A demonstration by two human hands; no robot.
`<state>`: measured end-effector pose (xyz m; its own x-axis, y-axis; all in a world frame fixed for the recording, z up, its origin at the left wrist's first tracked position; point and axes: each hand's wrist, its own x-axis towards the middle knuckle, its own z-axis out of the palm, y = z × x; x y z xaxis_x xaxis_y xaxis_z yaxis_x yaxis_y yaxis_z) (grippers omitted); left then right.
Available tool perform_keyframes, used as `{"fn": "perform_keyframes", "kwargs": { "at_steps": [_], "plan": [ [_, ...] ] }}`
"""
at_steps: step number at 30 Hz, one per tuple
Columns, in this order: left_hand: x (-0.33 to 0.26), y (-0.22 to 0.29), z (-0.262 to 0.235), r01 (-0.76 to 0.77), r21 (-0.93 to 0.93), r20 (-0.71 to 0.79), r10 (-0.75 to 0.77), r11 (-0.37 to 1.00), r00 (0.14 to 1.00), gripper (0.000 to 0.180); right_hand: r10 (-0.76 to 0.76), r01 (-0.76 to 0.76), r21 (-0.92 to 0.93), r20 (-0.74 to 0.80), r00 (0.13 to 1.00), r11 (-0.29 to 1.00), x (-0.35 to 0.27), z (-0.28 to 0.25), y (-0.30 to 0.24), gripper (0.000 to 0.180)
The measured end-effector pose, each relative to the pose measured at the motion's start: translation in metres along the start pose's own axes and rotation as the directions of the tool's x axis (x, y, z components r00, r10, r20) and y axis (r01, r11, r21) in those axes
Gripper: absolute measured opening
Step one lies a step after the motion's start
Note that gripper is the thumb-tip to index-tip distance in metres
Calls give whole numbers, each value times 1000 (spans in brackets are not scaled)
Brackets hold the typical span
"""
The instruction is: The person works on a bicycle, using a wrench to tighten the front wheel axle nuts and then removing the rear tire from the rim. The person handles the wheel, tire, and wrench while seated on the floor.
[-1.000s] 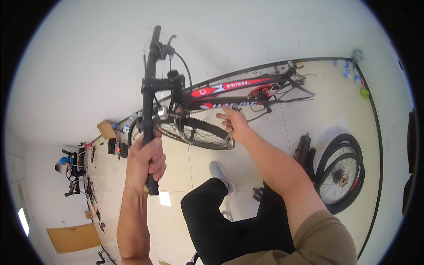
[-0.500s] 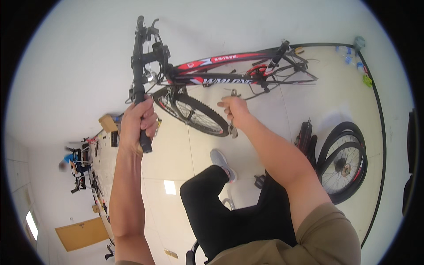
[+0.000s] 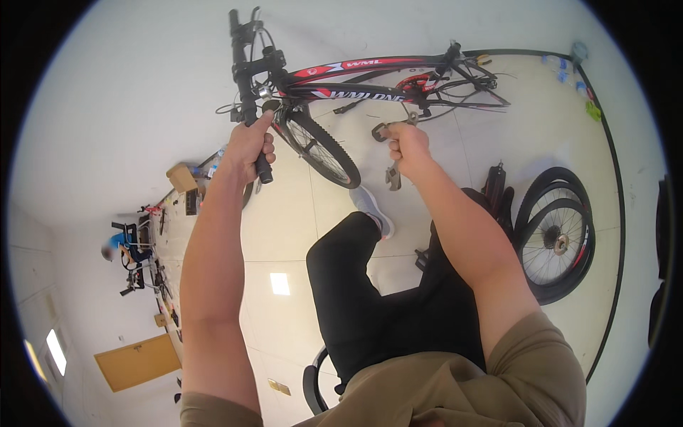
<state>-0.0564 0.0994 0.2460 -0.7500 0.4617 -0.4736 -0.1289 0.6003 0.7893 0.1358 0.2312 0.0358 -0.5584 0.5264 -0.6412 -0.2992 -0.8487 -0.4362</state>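
Bicycle (image 3: 370,78) lay at the far side of the tiled floor (image 3: 284,213) (spare wheels (image 3: 558,238) nearby). Left hand (image 3: 249,142) was closed round the handlebar grip (image 3: 262,160), steadying it. Right hand (image 3: 405,142) clasped wrenches (image 3: 390,153); fitting one to a bolt seemed next.

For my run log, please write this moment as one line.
left hand: grips handlebar | right hand: holds wrenches | bike: black and red, in front | spare wheels: at right
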Motion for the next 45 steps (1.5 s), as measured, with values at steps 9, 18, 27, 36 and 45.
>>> {"fn": "perform_keyframes", "kwargs": {
  "at_steps": [9, 18, 27, 36, 45],
  "plan": [
    [-3, -2, -33, -41, 126, 72, 32, 991, 997, 38, -20, 20, -20, 10, 1000, 1000, -36, -23, 8, 17],
    [9, -5, -23, -114, 55, -2, 115, 992, 993, 34, -17, 18, 19, -75, 997, 1000, -45, -38, 6, 13],
    [18, 25, -51, -217, 199, 6, 220, 956, 975, 35, 72, -73, 37, 12, 997, 997, -40, -32, 16, 14],
    [-1, 20, -30, -153, 58, -71, 157, 986, 985, 25, 47, -53, 84, 69, 997, 995, -32, -43, 19, 15],
    [18, 8, -39, -176, 54, -192, 184, 983, 964, 22, 17, -19, 131, 18, 1000, 991, -42, -67, -5, 15]
  ]
}}
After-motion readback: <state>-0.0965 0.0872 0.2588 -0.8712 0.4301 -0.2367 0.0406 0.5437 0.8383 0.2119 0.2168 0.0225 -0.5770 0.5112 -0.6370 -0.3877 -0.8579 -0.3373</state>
